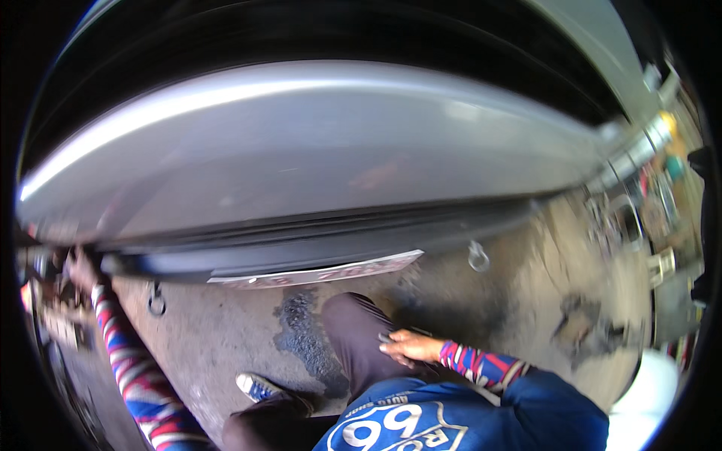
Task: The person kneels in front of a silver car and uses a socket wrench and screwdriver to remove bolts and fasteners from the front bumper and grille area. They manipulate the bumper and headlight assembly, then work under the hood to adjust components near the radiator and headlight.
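Observation:
A wide silver-grey vehicle panel spans the view, with a dark bumper below it. My left hand reaches out to the far left and is at the left end of the bumper. Its fingers are blurred and partly hidden, so their grip does not show. Close to my body, my right hand rests by my raised knee. Between its thumb and fingers is a small dark object, too small to name. A number plate hangs along the bumper's lower edge, in front of my knee.
Metal loops show below the bumper on either side. A dark wet stain marks the concrete floor. Cluttered tools and parts lie at the right, near a white rounded container.

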Motion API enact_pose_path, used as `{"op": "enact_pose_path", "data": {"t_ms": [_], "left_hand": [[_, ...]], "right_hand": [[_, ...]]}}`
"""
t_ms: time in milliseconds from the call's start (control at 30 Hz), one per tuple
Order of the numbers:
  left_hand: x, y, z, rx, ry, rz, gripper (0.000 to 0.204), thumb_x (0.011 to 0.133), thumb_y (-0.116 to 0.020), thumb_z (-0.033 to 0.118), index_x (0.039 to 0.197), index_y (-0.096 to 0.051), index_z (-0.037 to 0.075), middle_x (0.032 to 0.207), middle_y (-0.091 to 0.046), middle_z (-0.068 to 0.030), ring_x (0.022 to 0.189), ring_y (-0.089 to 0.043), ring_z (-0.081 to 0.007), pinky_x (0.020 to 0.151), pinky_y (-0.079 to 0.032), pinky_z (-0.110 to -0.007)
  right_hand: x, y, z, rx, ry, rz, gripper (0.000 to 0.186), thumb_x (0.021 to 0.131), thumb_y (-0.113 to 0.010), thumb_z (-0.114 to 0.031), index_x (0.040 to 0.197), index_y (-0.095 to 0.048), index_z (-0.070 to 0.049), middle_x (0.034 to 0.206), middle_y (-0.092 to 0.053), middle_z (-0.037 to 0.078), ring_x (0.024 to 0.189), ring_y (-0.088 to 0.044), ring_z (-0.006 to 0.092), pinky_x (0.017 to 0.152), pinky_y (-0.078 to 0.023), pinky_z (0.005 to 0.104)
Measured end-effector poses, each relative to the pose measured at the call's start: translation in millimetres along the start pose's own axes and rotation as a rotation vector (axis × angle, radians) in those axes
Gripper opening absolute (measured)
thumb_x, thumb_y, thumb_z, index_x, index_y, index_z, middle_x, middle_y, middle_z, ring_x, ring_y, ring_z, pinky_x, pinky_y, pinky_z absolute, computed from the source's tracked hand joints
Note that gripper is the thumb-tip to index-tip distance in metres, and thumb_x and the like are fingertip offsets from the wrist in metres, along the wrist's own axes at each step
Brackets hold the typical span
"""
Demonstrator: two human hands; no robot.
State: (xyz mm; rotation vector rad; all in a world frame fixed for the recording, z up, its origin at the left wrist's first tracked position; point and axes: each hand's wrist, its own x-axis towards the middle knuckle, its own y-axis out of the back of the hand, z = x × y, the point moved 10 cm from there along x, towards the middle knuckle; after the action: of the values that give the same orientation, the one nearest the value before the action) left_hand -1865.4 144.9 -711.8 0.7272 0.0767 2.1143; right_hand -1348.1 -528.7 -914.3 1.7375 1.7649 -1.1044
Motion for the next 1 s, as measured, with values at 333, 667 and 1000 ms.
{"op": "enact_pose_path", "data": {"t_ms": [333,667,1000], "left_hand": [[1,-21,-25,-0.507,0.296,-0.052,0.041,0.096,-0.069,0.021,0.13,-0.065,-0.001,0.118,-0.071,-0.0203,0.101,-0.071,-0.0252,0.085,-0.062,-0.035],[9,-28,-39,-0.613,0.351,-0.11,0.042,0.1,-0.065,0.016,0.137,-0.056,-0.002,0.133,-0.062,-0.0209,0.115,-0.065,-0.0348,0.091,-0.057,-0.045],[-11,-31,-38,-0.311,0.166,-0.322,0.051,0.107,-0.048,0.015,0.151,-0.03,-0.003,0.153,-0.042,-0.0213,0.142,-0.045,-0.0319,0.119,-0.038,-0.04]], "right_hand": [[-120,193,16,0.869,0.431,1.347,0.051,0.095,-0.069,-0.052,0.069,-0.041,-0.02,0.052,-0.035,-0.01,0.035,-0.03,0.005,0.032,-0.019,0.0276],[-141,282,-25,0.194,0.652,1.443,0.026,0.095,-0.074,-0.031,0.096,-0.071,-0.006,0.072,-0.064,0.0,0.065,-0.058,0.0098,0.062,-0.048,0.0299],[-134,278,-14,0.25,0.325,1.197,0.032,0.092,-0.075,-0.036,0.1,-0.073,-0.005,0.077,-0.064,-0.002,0.069,-0.056,0.009,0.066,-0.045,0.0287]]}}
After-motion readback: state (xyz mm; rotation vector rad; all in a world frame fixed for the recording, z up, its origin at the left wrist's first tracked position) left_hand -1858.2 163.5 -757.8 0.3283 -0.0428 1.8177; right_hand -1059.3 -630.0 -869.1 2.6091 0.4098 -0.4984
